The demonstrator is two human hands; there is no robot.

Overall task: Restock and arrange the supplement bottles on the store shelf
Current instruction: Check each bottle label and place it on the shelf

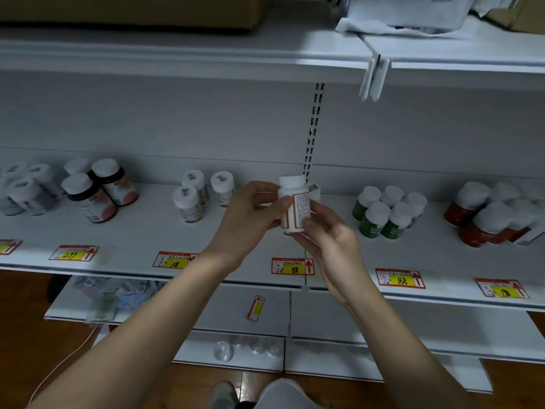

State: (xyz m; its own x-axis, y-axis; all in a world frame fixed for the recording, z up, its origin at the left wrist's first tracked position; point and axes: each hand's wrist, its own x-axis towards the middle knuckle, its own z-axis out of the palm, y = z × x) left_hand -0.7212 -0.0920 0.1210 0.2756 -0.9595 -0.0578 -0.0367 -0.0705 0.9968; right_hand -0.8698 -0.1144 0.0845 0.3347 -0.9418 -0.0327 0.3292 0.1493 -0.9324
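A white supplement bottle with an orange-edged label is held upright in front of the middle shelf, above the price tag marked 88. My left hand grips its left side, thumb across the front. My right hand holds its right side and base, with the fingers curled round it. Another small white bottle stands on the shelf just behind it, mostly hidden.
The shelf carries groups of bottles: dark brown ones at left, three white-capped ones, green ones and red ones at right. Lower shelves hold packets and clear jars. A top shelf overhangs.
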